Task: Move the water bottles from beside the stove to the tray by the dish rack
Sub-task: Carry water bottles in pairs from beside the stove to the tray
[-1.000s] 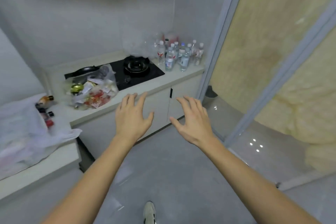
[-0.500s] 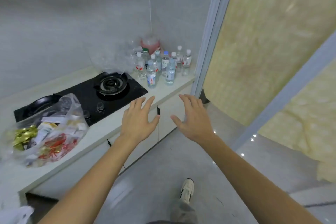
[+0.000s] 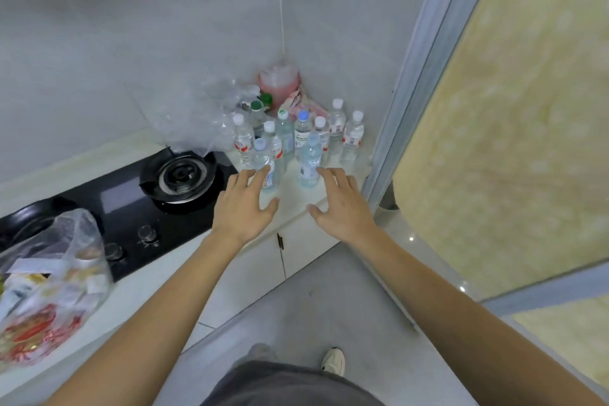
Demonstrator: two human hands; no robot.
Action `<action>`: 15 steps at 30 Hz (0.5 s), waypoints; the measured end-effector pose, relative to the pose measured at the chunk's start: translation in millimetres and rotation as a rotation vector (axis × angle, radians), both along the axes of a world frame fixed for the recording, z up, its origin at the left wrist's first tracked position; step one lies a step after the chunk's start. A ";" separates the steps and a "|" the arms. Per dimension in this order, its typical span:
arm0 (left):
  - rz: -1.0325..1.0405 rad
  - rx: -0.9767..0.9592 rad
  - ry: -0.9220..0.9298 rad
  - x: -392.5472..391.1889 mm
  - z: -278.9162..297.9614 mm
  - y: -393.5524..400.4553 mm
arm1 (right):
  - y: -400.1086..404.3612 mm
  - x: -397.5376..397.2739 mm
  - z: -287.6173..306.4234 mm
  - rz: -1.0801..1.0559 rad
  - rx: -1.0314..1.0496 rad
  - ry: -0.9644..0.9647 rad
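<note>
Beside the stove (image 3: 179, 180), the water bottles (image 3: 298, 138) were bunched in the counter corner, none moved yet. Both hands had been brought much closer than a second before. The left hand (image 3: 245, 204) and right hand (image 3: 341, 204) were spread wide, holding nothing, with fingertips just reaching the two front bottles. Grabbing seemed to come next. Red and blue labels were seen, but no words could be read

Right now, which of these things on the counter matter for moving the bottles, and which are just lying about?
Part of the job:
water bottles, clustered in the corner
left hand, open, reaching in
right hand, open, reaching in

Just lying about:
gas stove
bag of groceries
pink jug
clear plastic bag
</note>
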State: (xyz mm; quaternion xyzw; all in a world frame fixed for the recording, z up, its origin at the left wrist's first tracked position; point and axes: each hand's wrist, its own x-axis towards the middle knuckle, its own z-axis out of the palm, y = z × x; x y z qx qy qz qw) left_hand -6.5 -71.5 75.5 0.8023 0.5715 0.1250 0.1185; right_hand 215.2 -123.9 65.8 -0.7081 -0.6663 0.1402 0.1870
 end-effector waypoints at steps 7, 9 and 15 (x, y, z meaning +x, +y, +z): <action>0.074 -0.041 -0.084 13.7 -29.4 90.3 | 105.3 27.8 -22.7 0.007 -0.028 0.032; 0.095 -0.075 -0.163 15.8 -40.3 117.8 | 135.0 31.2 -30.6 0.006 -0.018 0.056; 0.195 -0.298 -0.601 24.6 -87.2 184.9 | 192.8 42.1 -69.0 -0.010 -0.089 0.190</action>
